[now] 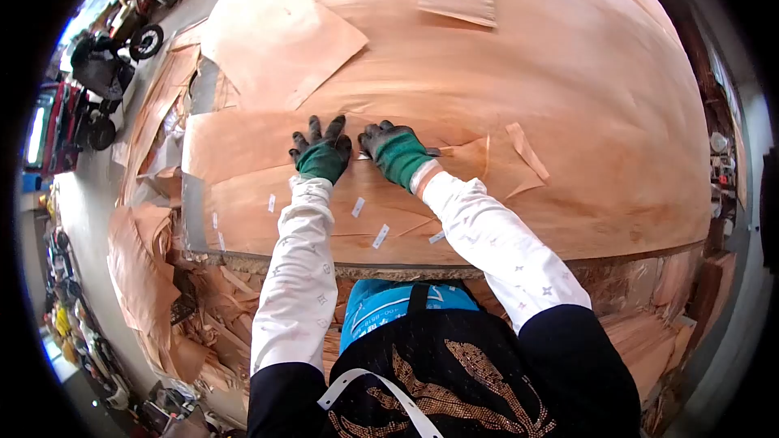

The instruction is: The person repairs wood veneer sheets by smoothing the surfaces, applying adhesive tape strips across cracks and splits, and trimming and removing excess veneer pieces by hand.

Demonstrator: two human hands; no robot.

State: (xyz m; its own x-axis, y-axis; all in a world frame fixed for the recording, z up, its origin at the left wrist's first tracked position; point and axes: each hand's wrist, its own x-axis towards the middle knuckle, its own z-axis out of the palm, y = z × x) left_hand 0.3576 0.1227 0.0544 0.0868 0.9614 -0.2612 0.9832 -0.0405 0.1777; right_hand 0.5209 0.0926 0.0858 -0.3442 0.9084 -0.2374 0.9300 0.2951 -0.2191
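Both my hands wear green gloves with dark fingers. My left hand [322, 150] lies on a long strip of wood veneer [243, 143], its fingers spread. Close to its right, my right hand [396, 152] is closed round a knife [433, 152]; the dark handle end sticks out behind the palm and a bit of metal shows by the left hand. Most of the knife is hidden under the glove. Beside the right hand are a torn veneer piece [469, 156] and a narrow veneer scrap [527, 152]. Short white tape pieces [358, 207] dot the sheet nearer my body.
A large loose veneer sheet [276, 36] lies at the upper left, a smaller rectangle [458, 2] at the top. Torn veneer scraps [146, 276] heap at the left and below the table edge. A motorbike [105, 73] stands farther left. White tape [389, 401] hangs across my chest.
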